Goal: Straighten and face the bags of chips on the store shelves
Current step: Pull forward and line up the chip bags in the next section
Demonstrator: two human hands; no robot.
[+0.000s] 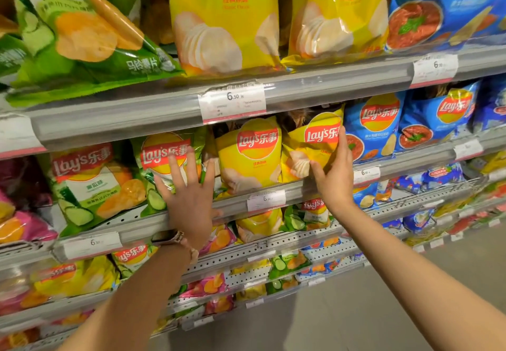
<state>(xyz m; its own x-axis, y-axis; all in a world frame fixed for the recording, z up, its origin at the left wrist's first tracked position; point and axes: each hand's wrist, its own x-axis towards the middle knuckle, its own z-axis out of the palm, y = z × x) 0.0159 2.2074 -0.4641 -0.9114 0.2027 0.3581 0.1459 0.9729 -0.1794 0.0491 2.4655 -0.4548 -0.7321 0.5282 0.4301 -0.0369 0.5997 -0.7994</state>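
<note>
Left hand [189, 200]: grip released, fingers spread flat, palm pressed against the green cucumber bag [164, 164] on the middle shelf [131, 227]. Right hand [332, 175]: grip grasping the tilted yellow bag [312, 145] at its right edge, thumb on the front, fingers behind. This bag stands on the same shelf, between an upright yellow bag [249, 159] and a blue bag [375, 126].

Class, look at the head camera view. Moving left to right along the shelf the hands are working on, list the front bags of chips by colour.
Pink bag → green bag → green bag under the left hand → yellow bag → yellow bag held by the right hand → blue bag → blue bag.
</note>
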